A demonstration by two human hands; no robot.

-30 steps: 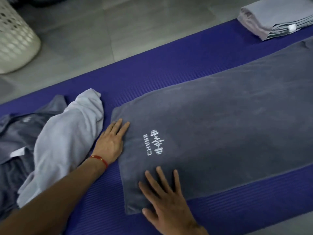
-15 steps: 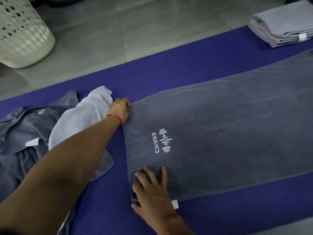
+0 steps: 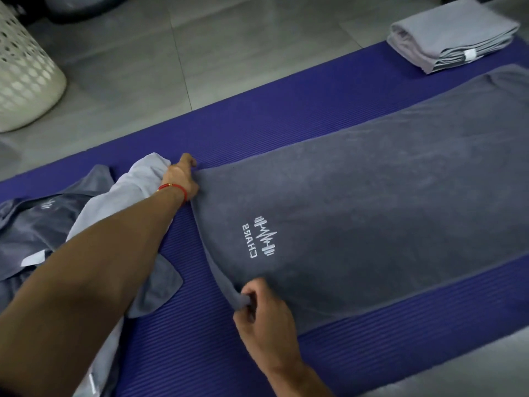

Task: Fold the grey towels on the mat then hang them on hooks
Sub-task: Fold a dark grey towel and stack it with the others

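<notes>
A dark grey towel [image 3: 372, 202] with a white logo lies spread along the purple mat [image 3: 286, 118]. My left hand [image 3: 181, 177], with a red thread at the wrist, pinches the towel's far left corner. My right hand [image 3: 264, 313] grips the near left corner, which is bunched and lifted slightly off the mat. A heap of loose towels [image 3: 57, 224], light grey over dark grey, lies on the mat's left part under my left forearm. A folded light grey towel [image 3: 449, 32] rests at the mat's far right end.
A white perforated laundry basket [image 3: 25, 73] stands on the grey tiled floor [image 3: 229, 47] at the upper left. No hooks are in view.
Both hands went from lying flat on the towel's left edge to gripping its two left corners. The near corner is now bunched and raised.
</notes>
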